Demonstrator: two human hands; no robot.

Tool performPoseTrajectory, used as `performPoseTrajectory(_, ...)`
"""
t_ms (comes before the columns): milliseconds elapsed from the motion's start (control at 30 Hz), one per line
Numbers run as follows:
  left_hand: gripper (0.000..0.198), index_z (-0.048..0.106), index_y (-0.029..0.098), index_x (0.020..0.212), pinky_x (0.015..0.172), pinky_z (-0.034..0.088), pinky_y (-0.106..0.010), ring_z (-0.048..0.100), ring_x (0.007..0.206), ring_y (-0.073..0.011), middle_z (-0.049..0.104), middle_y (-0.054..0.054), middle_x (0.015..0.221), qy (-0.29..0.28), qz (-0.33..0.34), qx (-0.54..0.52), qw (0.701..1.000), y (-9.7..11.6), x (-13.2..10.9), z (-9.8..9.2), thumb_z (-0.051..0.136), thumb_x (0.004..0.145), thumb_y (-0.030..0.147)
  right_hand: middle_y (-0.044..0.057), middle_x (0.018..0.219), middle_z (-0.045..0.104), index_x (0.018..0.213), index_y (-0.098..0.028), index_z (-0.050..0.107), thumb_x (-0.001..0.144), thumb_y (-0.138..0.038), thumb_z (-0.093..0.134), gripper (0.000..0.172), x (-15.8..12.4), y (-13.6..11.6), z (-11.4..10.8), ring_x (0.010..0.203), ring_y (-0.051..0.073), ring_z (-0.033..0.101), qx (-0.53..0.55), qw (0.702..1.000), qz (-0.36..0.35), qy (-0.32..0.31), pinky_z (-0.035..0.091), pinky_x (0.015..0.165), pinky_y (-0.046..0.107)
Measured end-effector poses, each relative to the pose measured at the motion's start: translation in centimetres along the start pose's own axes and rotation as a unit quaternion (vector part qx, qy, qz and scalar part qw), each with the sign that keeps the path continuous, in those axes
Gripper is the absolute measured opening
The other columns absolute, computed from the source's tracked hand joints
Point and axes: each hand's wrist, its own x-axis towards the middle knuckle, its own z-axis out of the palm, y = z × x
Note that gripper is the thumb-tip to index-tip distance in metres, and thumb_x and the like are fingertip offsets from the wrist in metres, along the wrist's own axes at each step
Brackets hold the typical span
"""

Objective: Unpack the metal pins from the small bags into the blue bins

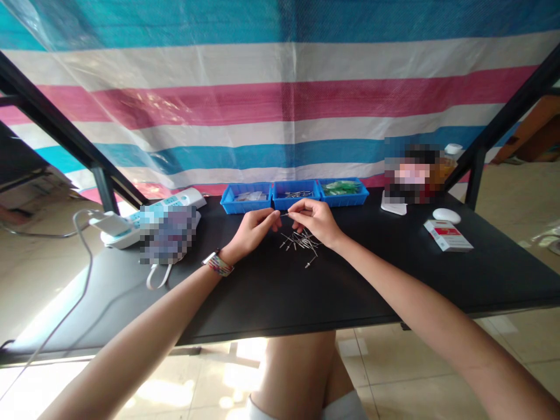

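Over the middle of the black table [245, 297], my left hand [256, 228] and my right hand [315, 221] meet with their fingertips pinched. A thin metal blind rivet [284, 214] spans the small gap between them, one end at each hand. Just below my right hand, a loose pile of similar blind rivets [300, 240] lies on the table, partly covered by that hand. One rivet [311, 262] lies a little apart, nearer to me. Behind my hands stands the middle blue bin [280, 203], with more metal rivets inside.
The left blue bin [245, 206] holds whitish plastic pieces or bags; the right blue bin [345, 200] holds green-marked packets. A power strip [186, 199] with a cable lies left. A cigarette box [448, 236] and a white rounded case [447, 216] lie right. A striped sheet [245, 105] hangs behind.
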Motion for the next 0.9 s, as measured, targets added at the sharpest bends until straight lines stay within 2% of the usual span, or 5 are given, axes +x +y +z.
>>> performPoseTrajectory(133, 0.054, 0.069, 0.018, 0.074, 0.066, 0.048, -0.030, 0.059, 0.066, -0.0168, 0.065, -0.004, 0.068, -0.007, -0.021, -0.062, 0.998, -0.21, 0.32, -0.16, 0.060, 0.099, 0.065, 0.000, 0.067, 0.069, 0.081, -0.020, 0.072, 0.073, -0.038, 0.087, 0.025, -0.02, 0.00, -0.08, 0.060, 0.016, 0.069, -0.019, 1.000, -0.002, 0.009, 0.056, 0.051, 0.024)
performPoseTrajectory(367, 0.039, 0.067, 0.019, 0.082, 0.063, 0.045, -0.027, 0.056, 0.066, -0.0145, 0.064, 0.000, 0.073, 0.023, -0.027, -0.097, 0.995, 0.26, 0.24, 0.18, 0.078, 0.088, 0.055, 0.001, 0.078, 0.071, 0.086, -0.019, 0.072, 0.075, -0.043, 0.083, 0.029, 0.07, 0.22, -0.32, 0.053, 0.012, 0.065, 0.018, 0.999, 0.035, 0.010, 0.054, 0.043, 0.022)
performPoseTrajectory(467, 0.036, 0.068, 0.018, 0.085, 0.063, 0.043, -0.027, 0.055, 0.068, -0.0139, 0.064, 0.000, 0.075, 0.032, -0.017, -0.102, 0.994, 0.51, 0.19, 0.23, 0.081, 0.086, 0.052, 0.001, 0.077, 0.072, 0.085, -0.019, 0.070, 0.074, -0.042, 0.085, 0.030, 0.11, 0.28, -0.37, 0.054, 0.012, 0.067, 0.034, 0.998, 0.053, 0.007, 0.058, 0.046, 0.023)
performPoseTrajectory(700, 0.048, 0.067, 0.018, 0.075, 0.061, 0.044, -0.029, 0.057, 0.066, -0.0164, 0.064, -0.003, 0.071, 0.021, -0.052, -0.105, 0.993, 0.15, 0.34, 0.05, 0.067, 0.094, 0.063, 0.000, 0.072, 0.069, 0.081, -0.019, 0.069, 0.074, -0.040, 0.087, 0.028, -0.04, 0.41, -0.17, 0.060, 0.015, 0.072, -0.007, 1.000, -0.006, 0.025, 0.059, 0.050, 0.023)
performPoseTrajectory(900, 0.045, 0.064, 0.019, 0.077, 0.061, 0.043, -0.028, 0.055, 0.064, -0.0145, 0.062, -0.001, 0.069, 0.028, -0.053, -0.105, 0.993, -0.25, 0.32, 0.15, 0.075, 0.089, 0.060, 0.001, 0.078, 0.070, 0.083, -0.019, 0.070, 0.075, -0.038, 0.086, 0.026, -0.10, 0.56, -0.08, 0.059, 0.014, 0.071, -0.024, 0.999, -0.008, 0.026, 0.058, 0.049, 0.022)
